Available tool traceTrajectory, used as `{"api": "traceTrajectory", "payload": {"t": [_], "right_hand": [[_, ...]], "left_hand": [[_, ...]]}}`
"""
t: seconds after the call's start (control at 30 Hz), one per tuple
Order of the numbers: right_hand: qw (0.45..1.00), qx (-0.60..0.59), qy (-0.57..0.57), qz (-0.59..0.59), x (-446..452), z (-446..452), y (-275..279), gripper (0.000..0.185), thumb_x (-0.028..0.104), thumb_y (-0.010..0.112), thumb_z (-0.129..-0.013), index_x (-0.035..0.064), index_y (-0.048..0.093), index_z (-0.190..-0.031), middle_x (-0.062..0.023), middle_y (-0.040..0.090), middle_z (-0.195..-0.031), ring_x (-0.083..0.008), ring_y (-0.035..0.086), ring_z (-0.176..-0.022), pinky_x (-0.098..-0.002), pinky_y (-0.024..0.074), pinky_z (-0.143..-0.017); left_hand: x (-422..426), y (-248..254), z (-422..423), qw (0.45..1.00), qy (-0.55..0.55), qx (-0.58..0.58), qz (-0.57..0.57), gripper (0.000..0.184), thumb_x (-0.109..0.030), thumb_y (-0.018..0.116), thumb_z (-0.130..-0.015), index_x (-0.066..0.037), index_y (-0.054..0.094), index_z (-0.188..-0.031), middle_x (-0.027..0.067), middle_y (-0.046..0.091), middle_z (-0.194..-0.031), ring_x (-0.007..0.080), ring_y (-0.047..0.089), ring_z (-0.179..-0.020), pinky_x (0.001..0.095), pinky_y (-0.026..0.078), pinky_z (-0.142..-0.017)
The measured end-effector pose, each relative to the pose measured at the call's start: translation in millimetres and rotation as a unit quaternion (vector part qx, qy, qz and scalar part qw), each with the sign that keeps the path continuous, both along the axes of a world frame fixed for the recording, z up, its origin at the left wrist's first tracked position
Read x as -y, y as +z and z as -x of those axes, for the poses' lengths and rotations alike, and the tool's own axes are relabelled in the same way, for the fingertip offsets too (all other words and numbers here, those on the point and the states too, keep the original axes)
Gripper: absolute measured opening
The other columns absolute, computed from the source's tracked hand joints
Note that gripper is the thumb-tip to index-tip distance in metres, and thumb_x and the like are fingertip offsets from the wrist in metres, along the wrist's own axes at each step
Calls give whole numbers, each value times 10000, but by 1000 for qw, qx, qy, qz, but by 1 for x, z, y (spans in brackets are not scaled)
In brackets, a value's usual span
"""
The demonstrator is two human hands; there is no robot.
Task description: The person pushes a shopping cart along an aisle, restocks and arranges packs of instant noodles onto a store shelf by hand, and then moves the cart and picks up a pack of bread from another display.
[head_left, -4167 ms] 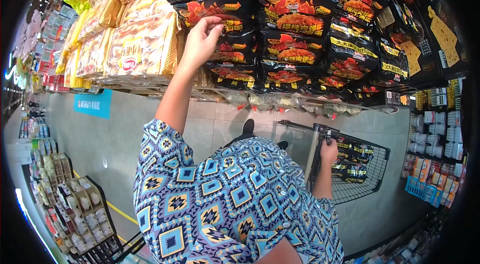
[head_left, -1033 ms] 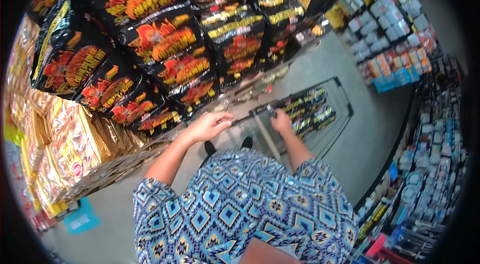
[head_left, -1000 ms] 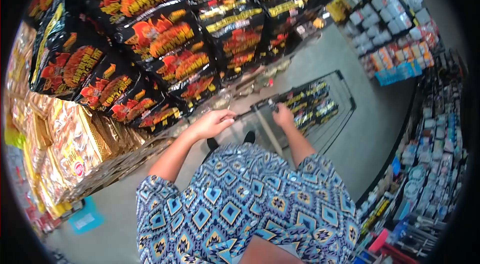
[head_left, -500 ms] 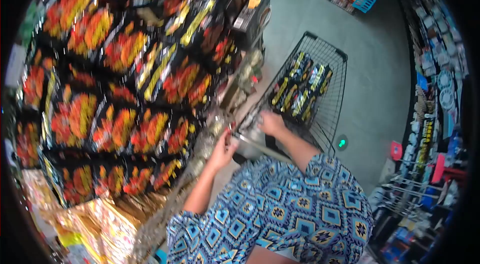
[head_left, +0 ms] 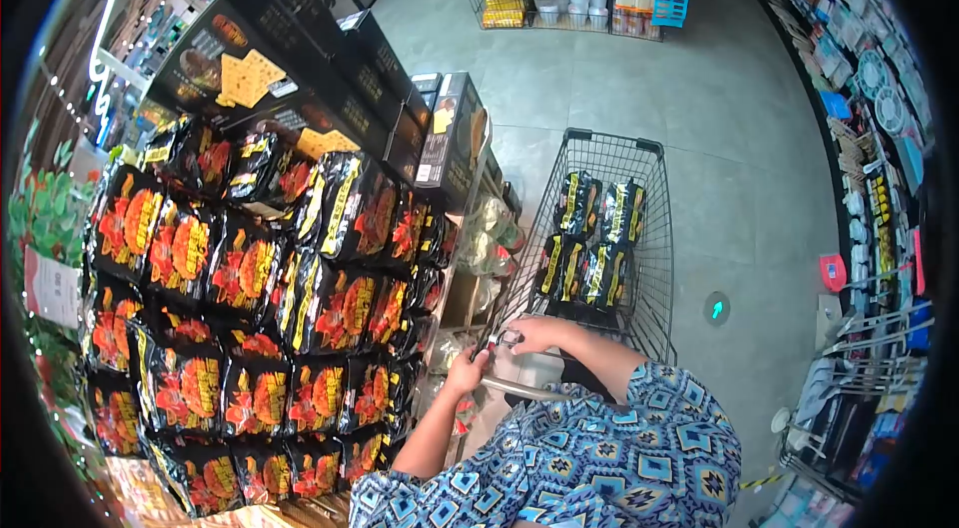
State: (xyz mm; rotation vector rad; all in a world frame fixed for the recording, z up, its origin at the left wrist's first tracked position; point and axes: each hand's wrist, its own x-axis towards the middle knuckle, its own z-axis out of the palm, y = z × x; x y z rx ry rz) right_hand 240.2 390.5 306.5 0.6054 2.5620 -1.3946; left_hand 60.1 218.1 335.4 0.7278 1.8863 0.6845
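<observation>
My left hand [head_left: 464, 372] is closed at the left end of the shopping cart's handle [head_left: 524, 389], its thumb raised. Just ahead of it, my right hand [head_left: 537, 333] reaches across to the left with curled fingers. Both hands nearly meet around a small dark piece at the handle's corner; what they pinch is too small to make out. The wire shopping cart [head_left: 654, 228] stands in front of me. Inside it lie several black packs with yellow bands [head_left: 604, 273], stacked in two columns.
Left of the cart rises a display of black packs with red-orange pictures [head_left: 185, 378]. Black cartons [head_left: 445, 143] stand behind it. Shelves of household goods [head_left: 884, 188] line the right side. Ahead is a rack with white tubs [head_left: 564, 3]. A green arrow [head_left: 717, 309] marks the grey floor.
My view has swung and steadied, so the cart and both hands sit lower in it and the far rack shows more fully. Both hands stay close together at the handle's left corner.
</observation>
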Motion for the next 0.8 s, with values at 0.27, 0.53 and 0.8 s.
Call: {"api": "traceTrajectory", "payload": {"t": [0.27,0.53,0.8], "right_hand": [[954,178,-240,-30,-109,-83,-54,604,423,695,-815,-10,603,-1226,-261,635,-1221,-402,620,-1128,-451,502,-965],[871,389,-298,25,-120,-152,-143,903,439,639,-879,-100,246,-1487,-288,345,-1524,-428,386,-1386,-467,317,-1159],[906,317,-267,81,-116,-142,-124,797,485,704,-831,-91,510,-1347,-305,507,-1393,-407,483,-1316,-424,412,-1080]], "left_hand": [[-16,5,1,992,-94,-65,49,357,-235,583,-979,-25,611,-1267,75,696,-877,151,626,-796,306,508,-764],[-26,7,-6,999,-30,9,36,368,-159,603,-971,-90,586,-1332,24,690,-898,106,622,-797,273,501,-734],[-33,11,-13,1000,-19,14,3,304,-194,629,-967,-75,649,-1246,-10,650,-881,97,583,-766,266,492,-722]]}}
